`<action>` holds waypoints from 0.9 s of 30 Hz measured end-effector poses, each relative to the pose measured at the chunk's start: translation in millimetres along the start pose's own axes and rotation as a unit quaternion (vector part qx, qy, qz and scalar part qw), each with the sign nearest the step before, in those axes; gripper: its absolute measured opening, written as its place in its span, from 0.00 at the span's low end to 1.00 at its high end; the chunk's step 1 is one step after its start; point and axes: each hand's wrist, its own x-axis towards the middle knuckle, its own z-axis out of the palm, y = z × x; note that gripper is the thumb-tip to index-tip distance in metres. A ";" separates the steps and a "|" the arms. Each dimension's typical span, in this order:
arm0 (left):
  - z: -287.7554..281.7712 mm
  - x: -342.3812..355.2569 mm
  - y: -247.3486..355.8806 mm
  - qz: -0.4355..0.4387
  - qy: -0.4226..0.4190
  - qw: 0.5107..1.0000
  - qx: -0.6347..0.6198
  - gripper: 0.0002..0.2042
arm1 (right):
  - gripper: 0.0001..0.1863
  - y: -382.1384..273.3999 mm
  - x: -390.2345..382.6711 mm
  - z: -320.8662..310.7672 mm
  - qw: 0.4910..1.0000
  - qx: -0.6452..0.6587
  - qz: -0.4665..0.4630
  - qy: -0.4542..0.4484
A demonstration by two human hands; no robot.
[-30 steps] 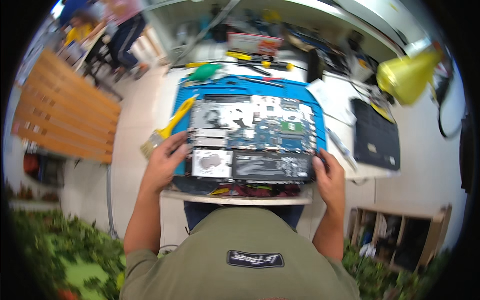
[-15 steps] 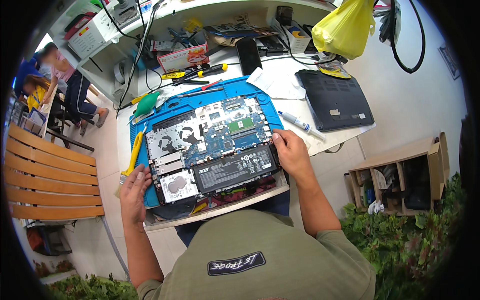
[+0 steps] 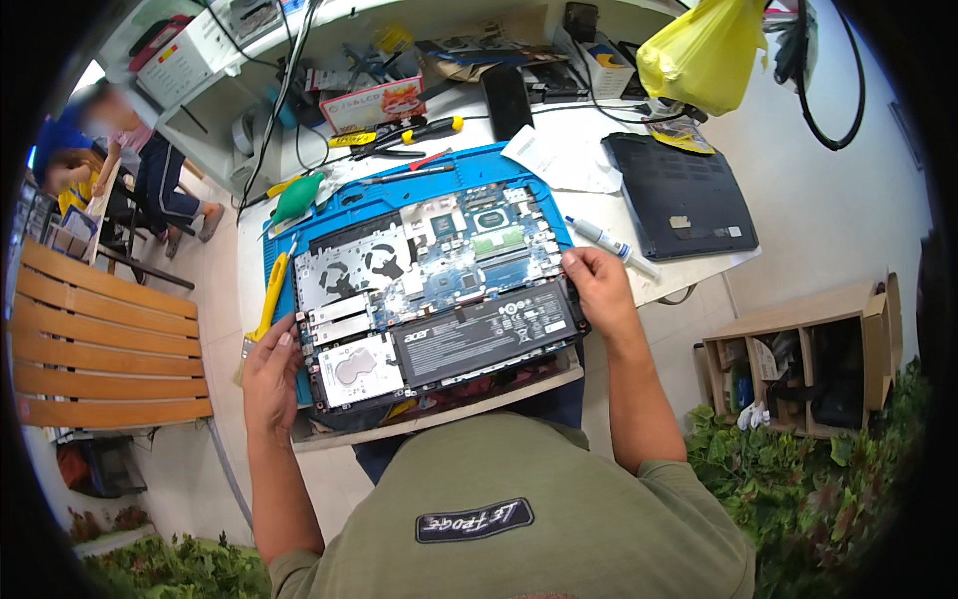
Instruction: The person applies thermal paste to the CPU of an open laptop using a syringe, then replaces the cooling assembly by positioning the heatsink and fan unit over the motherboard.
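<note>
An opened laptop base (image 3: 317, 309) lies over a blue repair mat (image 3: 461, 172), its insides showing. In it are a blue circuit board (image 3: 429, 280), a green memory module (image 3: 497, 242), a long black battery (image 3: 489, 332) and a silver hard drive (image 3: 357, 369). My left hand (image 3: 271, 374) is closed on the laptop's left edge, fingers at the side. On the right edge, my right hand (image 3: 602, 290) grips with its thumb on top; the fingers beneath are hidden. The front of the laptop overhangs an open drawer.
Left of the laptop lie a yellow-handled brush (image 3: 267, 299) and a green air blower (image 3: 297, 198). Screwdrivers (image 3: 434, 130), a black phone (image 3: 507, 103), white paper (image 3: 564, 160), a syringe (image 3: 611, 246) and a black laptop cover (image 3: 681, 198) lie behind and right. A yellow bag (image 3: 704, 60) hangs above.
My left hand has closed on the laptop's left edge, where its fingers were looser before. The laptop has shifted slightly right and looks a little raised. My right hand keeps its hold.
</note>
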 end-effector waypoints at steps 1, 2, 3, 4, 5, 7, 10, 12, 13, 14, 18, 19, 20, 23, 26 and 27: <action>8.8 1.4 1.4 -0.007 -0.009 1.000 -0.021 0.22 | 0.16 -13.2 -4.7 2.4 1.000 0.000 0.009 0.019; 12.7 2.3 2.4 -0.013 -0.018 0.999 -0.042 0.22 | 0.15 -14.1 -6.4 1.1 0.999 0.038 0.019 0.012; 13.4 4.8 2.2 -0.010 -0.029 0.998 -0.048 0.22 | 0.15 -16.2 -8.1 -3.7 0.997 0.075 0.027 0.010; 14.0 7.9 1.1 -0.008 -0.041 0.998 -0.053 0.21 | 0.15 -24.7 -12.8 -4.0 0.995 0.093 0.040 0.016; 14.6 10.5 0.0 -0.005 -0.055 0.997 -0.057 0.21 | 0.15 -20.4 -12.3 -3.9 0.996 0.088 0.029 0.010; 11.6 17.7 -2.9 0.007 -0.057 0.997 -0.045 0.20 | 0.15 -9.5 -11.6 -16.6 0.997 0.071 0.005 0.028; -2.7 10.6 -8.2 0.009 -0.056 0.997 -0.060 0.18 | 0.14 -11.8 -6.7 -9.2 0.997 0.079 -0.005 0.022; -9.6 11.5 -8.0 0.001 -0.068 0.996 -0.059 0.18 | 0.14 -17.7 -7.5 -6.6 0.994 0.107 0.016 0.009; -8.6 14.0 -7.3 -0.006 -0.083 0.995 -0.058 0.18 | 0.14 -20.2 -10.7 -9.0 0.994 0.106 0.024 0.016; -7.1 16.2 -7.0 -0.013 -0.096 0.994 -0.058 0.18 | 0.14 -23.8 -13.9 -11.1 0.994 0.104 0.032 0.021; 10.6 18.4 3.6 -0.028 -0.109 0.993 -0.045 0.18 | 0.13 -18.0 -20.8 -19.8 0.989 0.136 0.048 0.030; 13.8 18.8 6.3 -0.029 -0.111 0.992 -0.042 0.18 | 0.12 -19.6 -21.0 -22.5 0.987 0.147 0.049 0.032; 10.5 21.0 3.5 -0.025 -0.105 0.994 -0.030 0.18 | 0.13 -14.7 -20.5 -24.2 0.991 0.119 0.045 0.036; 17.7 20.5 7.1 -0.024 -0.110 0.994 -0.010 0.19 | 0.13 -9.9 -20.3 -27.8 0.991 0.122 0.031 0.039; 21.0 19.5 9.8 -0.028 -0.119 0.992 0.008 0.19 | 0.12 -6.7 -19.8 -29.0 0.989 0.140 0.026 0.050; 20.1 19.3 9.7 -0.026 -0.112 0.993 0.014 0.19 | 0.12 -7.4 -19.9 -27.9 0.988 0.141 0.028 0.049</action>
